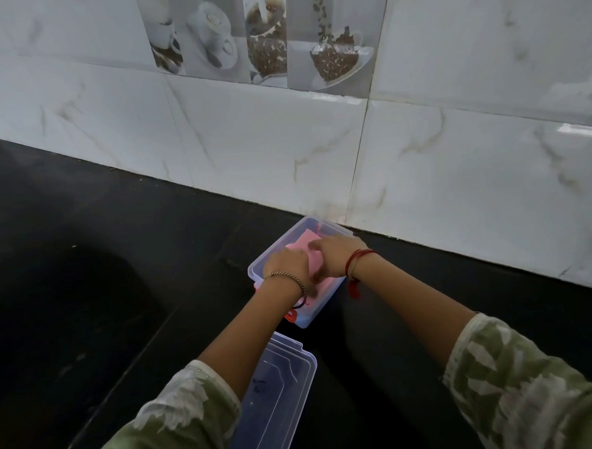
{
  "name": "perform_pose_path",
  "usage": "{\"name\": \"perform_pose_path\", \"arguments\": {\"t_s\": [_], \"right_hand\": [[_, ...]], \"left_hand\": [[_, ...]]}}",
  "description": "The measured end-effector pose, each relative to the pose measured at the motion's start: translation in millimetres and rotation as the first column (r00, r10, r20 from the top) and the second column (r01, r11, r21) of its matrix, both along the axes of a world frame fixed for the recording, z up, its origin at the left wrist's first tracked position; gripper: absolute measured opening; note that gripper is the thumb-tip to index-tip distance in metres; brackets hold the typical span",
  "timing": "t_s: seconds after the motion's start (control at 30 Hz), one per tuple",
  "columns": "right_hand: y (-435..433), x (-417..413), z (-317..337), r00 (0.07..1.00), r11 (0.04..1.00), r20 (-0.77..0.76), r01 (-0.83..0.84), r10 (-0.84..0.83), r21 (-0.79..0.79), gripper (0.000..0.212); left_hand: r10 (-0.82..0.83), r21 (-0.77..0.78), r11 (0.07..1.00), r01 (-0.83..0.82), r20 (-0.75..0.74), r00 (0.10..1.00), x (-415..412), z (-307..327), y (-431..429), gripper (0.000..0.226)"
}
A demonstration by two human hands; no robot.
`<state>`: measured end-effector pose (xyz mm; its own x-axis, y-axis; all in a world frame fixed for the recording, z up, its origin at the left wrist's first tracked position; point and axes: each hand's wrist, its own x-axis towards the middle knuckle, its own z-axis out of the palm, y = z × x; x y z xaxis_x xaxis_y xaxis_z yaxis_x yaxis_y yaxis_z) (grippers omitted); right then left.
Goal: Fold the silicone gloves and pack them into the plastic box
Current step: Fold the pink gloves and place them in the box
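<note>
Black tabletop (83, 252) against marble wall tiles (456, 164) carries my plastic box (260, 265); the pink gloves (306, 244) lie inside it, directly under both palms. My left hand (286, 264) and right hand (334, 253) press flat on them, fingers loose, gripping nothing I can see; the lid (276, 397) lies nearer

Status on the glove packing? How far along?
Done: folded pink gloves already sit inside the clear plastic box. In hand: left hand and right hand both press them down. Left: the lid lies off on the black counter, not yet fitted.
</note>
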<state>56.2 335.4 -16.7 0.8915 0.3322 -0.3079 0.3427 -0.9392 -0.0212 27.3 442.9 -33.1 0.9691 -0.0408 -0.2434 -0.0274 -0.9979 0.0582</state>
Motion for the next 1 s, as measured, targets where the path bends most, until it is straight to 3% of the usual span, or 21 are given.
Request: {"name": "perform_pose_path", "arguments": {"t_s": [0.13,0.3,0.37,0.43,0.47,0.57,0.67,0.83,1.0], "right_hand": [[8,2,-23,1.000,0.995,0.025,0.010,-0.008,-0.104,0.064],[12,3,-20,0.999,0.989,-0.028,0.019,-0.023,-0.150,0.061],[-2,2,-15,0.999,0.991,-0.009,0.032,-0.031,0.133,0.061],[-23,-2,-9,0.988,0.892,0.123,0.028,-0.093,0.451,0.054],[-33,-4,-7,0.972,0.872,0.215,-0.026,-0.092,0.488,0.049],[-48,-19,-6,0.955,0.913,0.268,-0.218,0.128,0.343,0.039],[-59,-37,-19,0.931,0.923,0.252,-0.319,0.264,0.213,0.035],[-82,-69,-26,0.909,0.947,0.335,-0.300,0.248,0.112,0.045],[-118,-117,-30,0.948,0.957,0.305,-0.172,0.096,0.232,0.036]], "left_hand": [[0.014,-0.024,1.000,-0.020,-0.206,0.979,10,-4,2,0.064],[-0.034,-0.058,0.998,0.029,-0.093,0.995,2,-4,9,0.053],[-0.036,-0.102,0.994,0.039,0.028,0.999,-7,-2,12,0.053],[0.021,-0.120,0.993,0.012,0.265,0.964,-20,-3,17,0.060],[0.075,-0.162,0.987,-0.018,0.353,0.933,-26,-4,18,0.066],[0.163,-0.278,0.958,-0.067,0.339,0.926,-44,-13,15,0.075],[0.080,-0.223,0.974,-0.030,0.216,0.973,-60,-31,4,0.072],[-0.081,-0.172,0.979,0.106,0.146,0.986,-60,-38,-2,0.074],[-0.275,-0.224,0.925,0.307,0.162,0.948,-66,-36,-27,0.073]]}}
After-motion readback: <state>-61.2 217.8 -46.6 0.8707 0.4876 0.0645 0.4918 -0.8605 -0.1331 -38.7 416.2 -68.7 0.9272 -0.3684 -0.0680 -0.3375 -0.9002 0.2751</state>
